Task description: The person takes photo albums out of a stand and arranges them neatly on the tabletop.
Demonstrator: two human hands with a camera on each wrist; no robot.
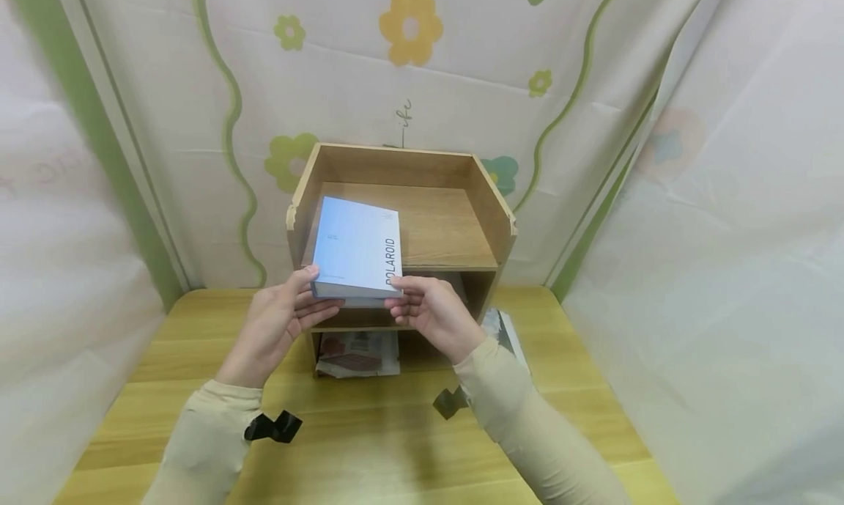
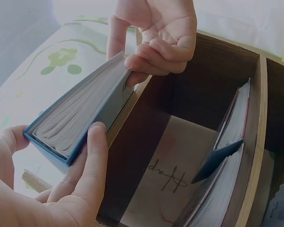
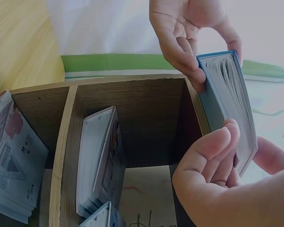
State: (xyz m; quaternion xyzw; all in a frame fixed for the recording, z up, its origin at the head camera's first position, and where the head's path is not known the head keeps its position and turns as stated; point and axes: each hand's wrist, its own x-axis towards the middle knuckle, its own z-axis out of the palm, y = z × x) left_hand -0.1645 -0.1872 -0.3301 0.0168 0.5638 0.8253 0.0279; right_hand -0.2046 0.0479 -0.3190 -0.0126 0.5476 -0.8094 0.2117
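A blue-and-white photo album [image 1: 356, 241] marked POLAROID lies cover up, held at the front of the wooden shelf unit's top tier [image 1: 435, 226]. My left hand [image 1: 280, 311] grips its near left corner, thumb at the side and fingers below. At the near right corner my right hand [image 1: 428, 311] pinches it, thumb on the cover and fingers underneath. In the left wrist view the pages of the album [image 2: 80, 113] show between its two covers. Whether its far end touches the shelf board cannot be told.
Inside the middle compartment, other albums [image 3: 102, 161] stand against a side wall. The lower compartment has printed booklets [image 1: 359, 355]. Beside the unit, on the wooden table [image 1: 356, 446], a printed item [image 1: 511, 336] is partly hidden. Flowered cloth [image 1: 395, 87] hangs behind.
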